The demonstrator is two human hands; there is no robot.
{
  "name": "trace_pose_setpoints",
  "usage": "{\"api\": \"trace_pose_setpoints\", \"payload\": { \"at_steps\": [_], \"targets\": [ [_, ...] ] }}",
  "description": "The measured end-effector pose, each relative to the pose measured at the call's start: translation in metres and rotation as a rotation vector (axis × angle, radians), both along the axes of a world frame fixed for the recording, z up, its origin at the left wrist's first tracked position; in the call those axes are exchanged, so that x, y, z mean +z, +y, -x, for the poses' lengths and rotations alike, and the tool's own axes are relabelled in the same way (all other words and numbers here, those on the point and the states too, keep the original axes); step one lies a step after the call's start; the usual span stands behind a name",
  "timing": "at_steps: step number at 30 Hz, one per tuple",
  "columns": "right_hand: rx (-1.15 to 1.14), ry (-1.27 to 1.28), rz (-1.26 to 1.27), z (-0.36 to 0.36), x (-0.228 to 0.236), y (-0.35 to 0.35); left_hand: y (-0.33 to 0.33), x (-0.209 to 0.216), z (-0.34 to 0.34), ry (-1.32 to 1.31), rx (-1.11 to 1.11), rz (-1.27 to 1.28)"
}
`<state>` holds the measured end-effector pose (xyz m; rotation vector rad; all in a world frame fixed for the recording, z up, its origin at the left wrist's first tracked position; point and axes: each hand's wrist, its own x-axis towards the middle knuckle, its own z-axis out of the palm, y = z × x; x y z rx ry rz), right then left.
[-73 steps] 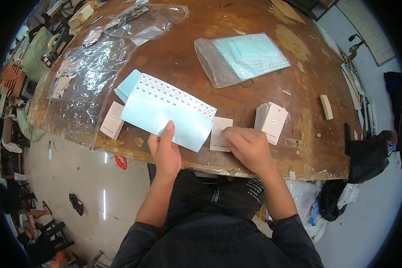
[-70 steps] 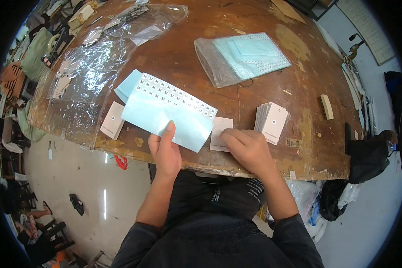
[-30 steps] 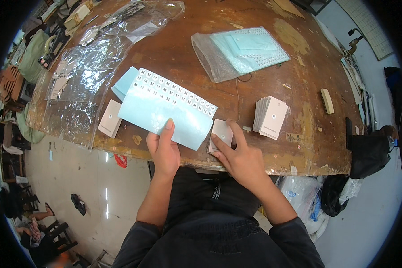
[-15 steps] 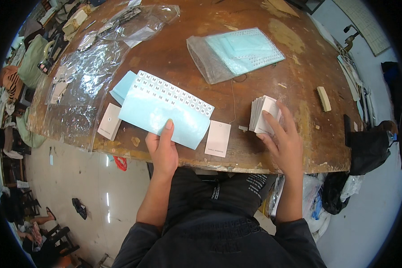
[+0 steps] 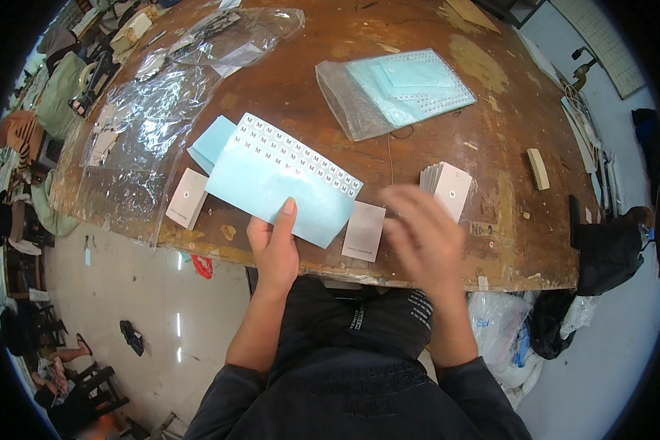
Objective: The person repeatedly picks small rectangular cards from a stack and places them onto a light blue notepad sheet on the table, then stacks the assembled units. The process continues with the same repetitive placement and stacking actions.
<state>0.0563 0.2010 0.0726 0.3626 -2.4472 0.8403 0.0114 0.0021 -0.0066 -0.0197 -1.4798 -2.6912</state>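
Note:
My left hand (image 5: 275, 246) grips a light blue sticker sheet (image 5: 268, 192) by its lower edge, thumb on top. Rows of small round white stickers (image 5: 301, 155) run along its upper part, with gaps in the lowest row. Motion smears my right hand (image 5: 429, 238) over the table between a single pale pink hang tag (image 5: 364, 233) and a fanned stack of similar tags (image 5: 447, 187). A round sticker shows on the top tag of that stack. Another pale tag pile (image 5: 188, 198), also bearing a sticker, lies beside the sheet's left end.
Clear plastic bags (image 5: 150, 103) spread over the table's left side. Farther back lies a plastic bag with more blue sticker sheets (image 5: 411, 84). A small brush (image 5: 537, 169) sits at the right of the worn wooden table (image 5: 286, 73). Thin thread trails near the bag.
My right hand has left the tag stack and swung left toward the single tag. The stack's top tag now shows a round sticker. My left hand still holds the sheet.

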Motion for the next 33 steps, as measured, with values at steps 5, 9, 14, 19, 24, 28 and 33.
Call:
{"api": "trace_pose_setpoints", "payload": {
  "at_steps": [5,9,14,19,24,28,33],
  "targets": [
    [0.102,0.133,0.15,0.035,-0.014,-0.059,-0.007,-0.004,-0.002,0.037,-0.097,0.075],
    [0.046,0.079,0.254,0.044,-0.014,-0.072,-0.006,-0.004,-0.004,0.082,-0.084,-0.026],
    [0.018,0.125,0.23,0.045,-0.016,-0.072,-0.006,-0.002,-0.004,0.088,-0.077,0.007],
    [0.003,0.13,0.222,0.046,-0.018,-0.067,-0.005,-0.001,-0.004,0.08,-0.085,0.078],
    [0.012,0.142,0.247,0.046,-0.018,-0.066,-0.004,0.0,-0.005,0.111,-0.081,0.142],
    [0.031,0.105,0.26,0.043,-0.017,-0.065,-0.003,0.0,-0.005,0.102,-0.051,0.2],
    [0.011,0.077,0.281,0.043,-0.018,-0.067,-0.005,-0.002,-0.005,0.103,-0.054,0.204]
  ]
}}
